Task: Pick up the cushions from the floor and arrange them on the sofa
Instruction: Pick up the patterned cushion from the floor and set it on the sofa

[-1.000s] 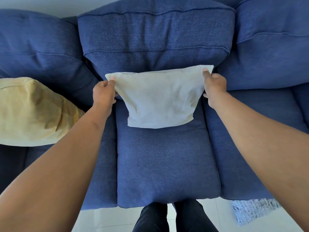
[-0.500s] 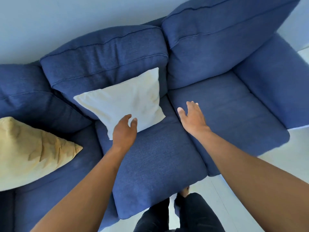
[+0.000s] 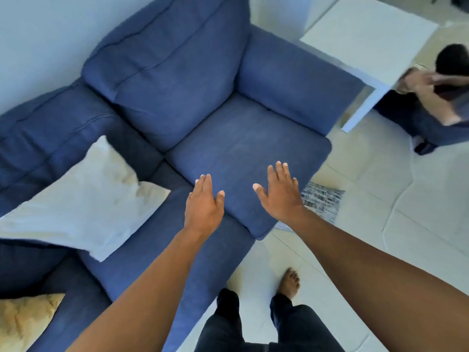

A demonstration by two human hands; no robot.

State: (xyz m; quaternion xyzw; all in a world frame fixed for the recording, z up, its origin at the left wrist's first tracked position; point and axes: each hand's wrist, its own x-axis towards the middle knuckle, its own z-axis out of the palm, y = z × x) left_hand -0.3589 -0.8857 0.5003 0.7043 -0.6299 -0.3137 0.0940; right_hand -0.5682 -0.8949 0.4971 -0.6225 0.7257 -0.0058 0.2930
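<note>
A white cushion (image 3: 83,201) leans against the back of the blue sofa (image 3: 243,148) on its middle seat. A yellow cushion (image 3: 22,321) lies on the sofa at the bottom left corner. A blue-and-white patterned cushion (image 3: 322,201) lies on the floor by the sofa's right front corner, partly hidden behind my right hand. My left hand (image 3: 203,207) hovers open over the seat edge, holding nothing. My right hand (image 3: 281,194) is open with fingers spread above the right seat, also holding nothing.
A white table (image 3: 368,41) stands at the top right beyond the sofa's armrest. Another person (image 3: 436,97) sits on the floor beside it. Pale floor tiles (image 3: 406,237) spread to the right. My legs and a bare foot (image 3: 289,280) are at the bottom.
Both hands let go of the white cushion, which stays leaning on the sofa back. My view and hands have swung right, toward the right seat and the patterned cushion on the floor.
</note>
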